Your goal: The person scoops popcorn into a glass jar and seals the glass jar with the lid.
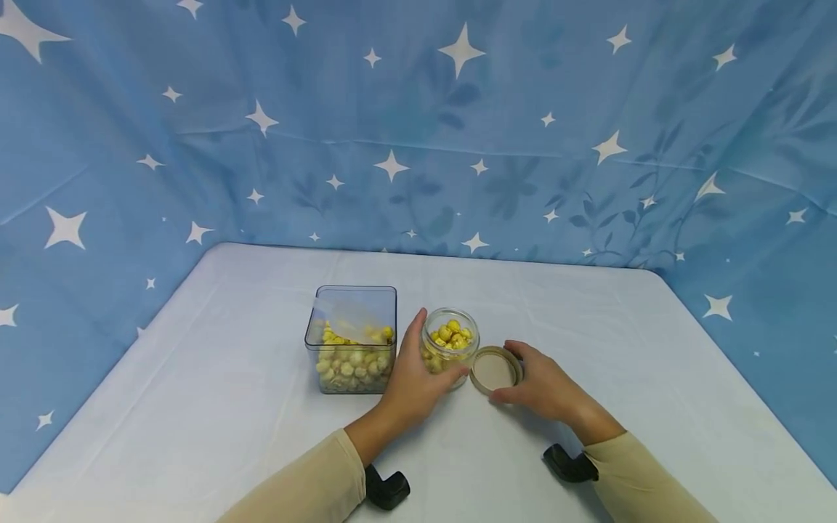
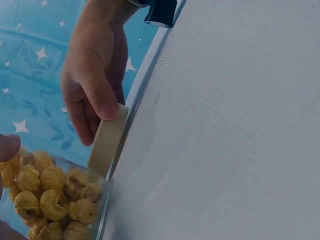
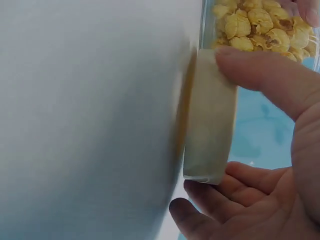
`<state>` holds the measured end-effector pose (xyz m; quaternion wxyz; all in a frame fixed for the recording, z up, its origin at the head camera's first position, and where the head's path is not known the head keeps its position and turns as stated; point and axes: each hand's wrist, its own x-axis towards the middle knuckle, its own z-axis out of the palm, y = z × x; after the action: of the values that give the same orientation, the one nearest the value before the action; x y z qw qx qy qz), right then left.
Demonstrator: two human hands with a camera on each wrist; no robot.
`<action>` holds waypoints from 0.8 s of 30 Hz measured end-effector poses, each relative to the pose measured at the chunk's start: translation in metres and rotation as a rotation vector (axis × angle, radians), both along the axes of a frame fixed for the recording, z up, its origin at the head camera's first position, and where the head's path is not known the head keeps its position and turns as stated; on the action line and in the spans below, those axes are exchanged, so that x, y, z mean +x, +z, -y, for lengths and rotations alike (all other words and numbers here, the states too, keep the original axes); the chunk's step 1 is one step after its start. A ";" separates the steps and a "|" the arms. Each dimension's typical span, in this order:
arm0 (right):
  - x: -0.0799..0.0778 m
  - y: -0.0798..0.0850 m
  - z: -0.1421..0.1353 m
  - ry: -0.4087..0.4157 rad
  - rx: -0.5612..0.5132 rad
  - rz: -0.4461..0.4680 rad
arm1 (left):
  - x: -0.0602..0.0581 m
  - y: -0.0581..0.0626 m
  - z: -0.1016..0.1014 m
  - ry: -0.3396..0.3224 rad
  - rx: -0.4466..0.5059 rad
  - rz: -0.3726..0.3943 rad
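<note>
A round glass jar holding yellow popcorn stands near the middle of the table. My left hand curls round its left and near sides, fingers behind and thumb in front. Right of the jar is a round beige lid, its hollow side facing up. My right hand grips the lid by its edge, with the thumb and fingers on its side. In the right wrist view the lid lies very close to the tabletop; I cannot tell whether they touch.
Just left of the jar stands a clear rectangular container partly filled with popcorn, with a pale translucent piece inside it. A white cloth covers the table. Behind the table hangs a blue curtain with white stars.
</note>
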<state>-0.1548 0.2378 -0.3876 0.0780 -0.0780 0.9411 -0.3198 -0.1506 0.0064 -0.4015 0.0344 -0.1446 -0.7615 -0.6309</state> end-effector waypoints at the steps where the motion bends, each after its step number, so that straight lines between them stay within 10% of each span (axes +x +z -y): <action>1: 0.000 0.002 0.000 0.005 0.003 -0.014 | -0.001 -0.001 -0.001 0.013 -0.003 -0.002; 24: -0.005 0.035 0.008 0.127 -0.319 -0.445 | -0.004 -0.006 -0.012 0.012 0.010 0.030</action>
<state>-0.1594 0.2300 -0.3525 -0.1240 -0.2165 0.8661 -0.4332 -0.1550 0.0183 -0.4077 0.0276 -0.1306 -0.7597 -0.6364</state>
